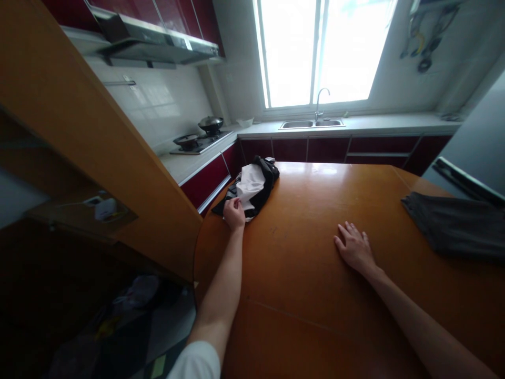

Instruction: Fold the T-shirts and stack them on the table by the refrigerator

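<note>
A crumpled heap of black and white clothing (252, 181) lies at the left far edge of the wooden table (307, 252). My left hand (234, 211) is at the near side of this heap, its fingers pinched on the white cloth. On the right, my right hand (354, 246) rests palm down on the tabletop with fingers spread, holding nothing. Farther right lies a dark grey folded garment (457, 223), apart from my right hand.
Beyond the table runs a counter with a double sink (311, 124) under the window. At the left stand a stove (203, 141) with a lidded pan (211, 123) and a wooden partition (130, 147). A pale fridge-like appliance (481, 131) is at the right.
</note>
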A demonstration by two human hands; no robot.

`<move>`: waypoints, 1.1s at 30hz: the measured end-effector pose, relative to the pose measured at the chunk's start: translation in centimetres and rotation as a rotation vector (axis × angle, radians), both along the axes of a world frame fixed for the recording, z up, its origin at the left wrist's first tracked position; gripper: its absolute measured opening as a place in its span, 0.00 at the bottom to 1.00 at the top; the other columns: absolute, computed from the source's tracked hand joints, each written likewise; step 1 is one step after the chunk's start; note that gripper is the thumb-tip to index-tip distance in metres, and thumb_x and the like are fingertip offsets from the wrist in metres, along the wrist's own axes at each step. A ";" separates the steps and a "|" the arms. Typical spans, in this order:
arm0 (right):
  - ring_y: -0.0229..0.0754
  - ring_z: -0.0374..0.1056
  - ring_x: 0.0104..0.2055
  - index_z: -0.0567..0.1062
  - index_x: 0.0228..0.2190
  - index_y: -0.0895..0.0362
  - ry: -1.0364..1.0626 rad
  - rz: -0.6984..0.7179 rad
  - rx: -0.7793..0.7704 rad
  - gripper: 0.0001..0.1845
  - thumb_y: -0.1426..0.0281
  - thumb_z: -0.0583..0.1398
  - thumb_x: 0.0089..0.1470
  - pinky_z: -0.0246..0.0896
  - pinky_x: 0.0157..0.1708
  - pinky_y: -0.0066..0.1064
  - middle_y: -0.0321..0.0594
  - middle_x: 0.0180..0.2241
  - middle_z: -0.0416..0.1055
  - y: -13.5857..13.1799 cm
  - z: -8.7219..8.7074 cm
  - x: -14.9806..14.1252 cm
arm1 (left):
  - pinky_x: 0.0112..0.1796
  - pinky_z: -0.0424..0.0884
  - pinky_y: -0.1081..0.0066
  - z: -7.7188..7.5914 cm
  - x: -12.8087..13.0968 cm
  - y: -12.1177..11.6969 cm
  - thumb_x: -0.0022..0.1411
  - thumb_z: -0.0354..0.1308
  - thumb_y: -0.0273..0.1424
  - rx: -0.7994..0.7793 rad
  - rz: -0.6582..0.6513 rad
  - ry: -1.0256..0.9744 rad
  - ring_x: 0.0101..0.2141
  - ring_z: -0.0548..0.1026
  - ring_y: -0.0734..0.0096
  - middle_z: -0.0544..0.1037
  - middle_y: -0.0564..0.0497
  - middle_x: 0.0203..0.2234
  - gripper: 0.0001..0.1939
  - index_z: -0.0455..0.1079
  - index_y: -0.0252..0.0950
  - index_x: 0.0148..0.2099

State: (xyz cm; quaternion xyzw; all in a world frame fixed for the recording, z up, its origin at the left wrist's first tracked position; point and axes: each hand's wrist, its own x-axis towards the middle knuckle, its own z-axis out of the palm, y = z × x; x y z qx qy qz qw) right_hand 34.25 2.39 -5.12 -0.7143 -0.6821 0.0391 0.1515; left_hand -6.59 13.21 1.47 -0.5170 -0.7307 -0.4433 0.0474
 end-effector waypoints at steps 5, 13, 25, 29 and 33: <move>0.51 0.45 0.72 0.64 0.64 0.59 -0.005 0.000 -0.001 0.31 0.58 0.47 0.67 0.36 0.69 0.52 0.50 0.70 0.53 0.0 0.1 -0.1 | 0.51 0.70 0.68 1.5 1.0 0.2 0.70 0.50 0.28 0.271 -0.056 0.012 0.47 0.75 0.62 0.78 0.42 0.43 0.12 0.74 0.33 0.48; 0.51 0.45 0.72 0.65 0.64 0.59 -0.006 0.006 0.005 0.31 0.58 0.47 0.66 0.36 0.68 0.52 0.50 0.70 0.53 0.0 0.2 -0.1 | 0.49 0.70 0.65 2.6 2.4 0.5 0.67 0.51 0.26 0.473 -0.092 -0.097 0.44 0.75 0.62 0.76 0.45 0.41 0.07 0.70 0.36 0.44; 0.51 0.44 0.72 0.65 0.64 0.60 0.002 0.003 0.007 0.30 0.59 0.48 0.66 0.35 0.69 0.53 0.51 0.70 0.53 0.0 0.3 -0.4 | 0.60 0.61 0.62 2.1 3.9 3.9 0.63 0.52 0.26 -0.044 -0.048 0.084 0.59 0.69 0.56 0.73 0.38 0.57 0.23 0.67 0.32 0.60; 0.51 0.44 0.72 0.64 0.64 0.60 0.015 -0.001 -0.002 0.30 0.60 0.49 0.66 0.35 0.68 0.53 0.52 0.70 0.52 -0.1 0.9 -0.7 | 0.59 0.61 0.62 3.8 5.8 10.0 0.67 0.51 0.29 -0.215 -0.099 0.164 0.61 0.67 0.54 0.71 0.34 0.60 0.26 0.62 0.27 0.65; 0.52 0.44 0.72 0.66 0.63 0.60 0.036 -0.011 -0.009 0.30 0.61 0.50 0.66 0.34 0.68 0.53 0.51 0.69 0.53 -0.1 1.5 -1.0 | 0.59 0.59 0.49 4.9 7.7 16.5 0.69 0.50 0.35 -0.322 -0.115 0.196 0.60 0.68 0.45 0.72 0.30 0.58 0.25 0.63 0.27 0.64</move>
